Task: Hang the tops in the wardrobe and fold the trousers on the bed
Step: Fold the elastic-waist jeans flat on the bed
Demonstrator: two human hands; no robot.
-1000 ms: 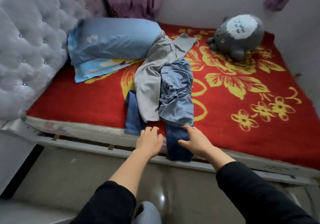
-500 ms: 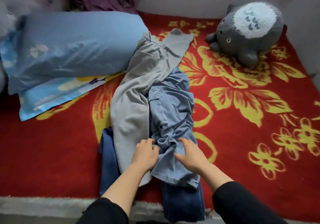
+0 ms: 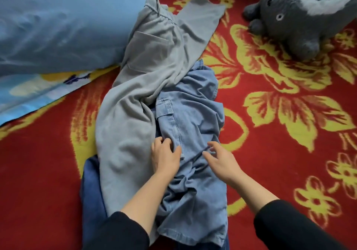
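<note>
Two grips touch the light-blue trousers (image 3: 193, 118) (grey trousers (image 3: 125, 133) alongside): left grip (image 3: 166, 157) seemingly pinching, right grip (image 3: 220, 159) spread.

A red blanket (image 3: 38, 172) with yellow flowers carries a blue pillow (image 3: 58, 27) and a grey plush toy (image 3: 289, 23).

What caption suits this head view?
Left hand grips light-blue trousers, right hand touches them, beside grey trousers on red blanket.

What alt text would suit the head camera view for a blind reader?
Two hands work a crumpled light blue denim garment on a red flowered bedspread: the left hand pinches the cloth, the right hand lies spread on it. Grey trousers lie against it, a blue pillow and grey plush toy behind.
</note>
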